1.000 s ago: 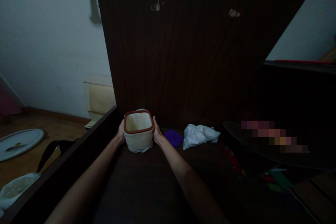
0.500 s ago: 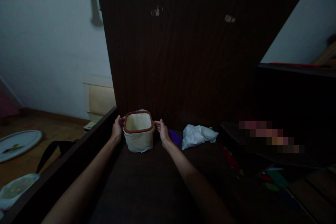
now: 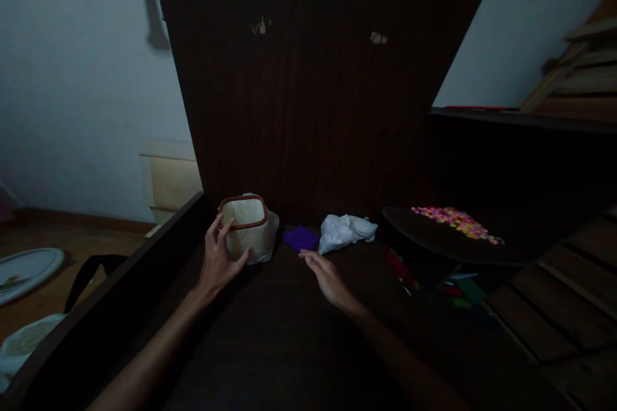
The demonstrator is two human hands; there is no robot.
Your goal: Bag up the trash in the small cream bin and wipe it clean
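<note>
A small bin point(image 3: 243, 241) with a brown rim and a pale plastic liner stands upright against the dark wooden panel. My left hand point(image 3: 220, 263) is in front of its left side, fingers apart; whether the fingertips touch it I cannot tell. My right hand point(image 3: 325, 273) is off to the right, fingers stretched out and holding nothing. Just beyond those fingertips lie a flat purple cloth-like piece point(image 3: 301, 239) and a crumpled white plastic bag point(image 3: 344, 232).
A raised dark board point(image 3: 116, 295) edges the surface on the left. At right, a dark curved shelf point(image 3: 414, 228) bears a scatter of pink and yellow bits point(image 3: 457, 221). Wooden slats point(image 3: 554, 308) lie beyond it. A white round lid-like object point(image 3: 33, 270) is on the floor.
Both hands have come away from the bin's sides toward me, the right one further to the right. The view has turned right, and the purple piece shows more fully.
</note>
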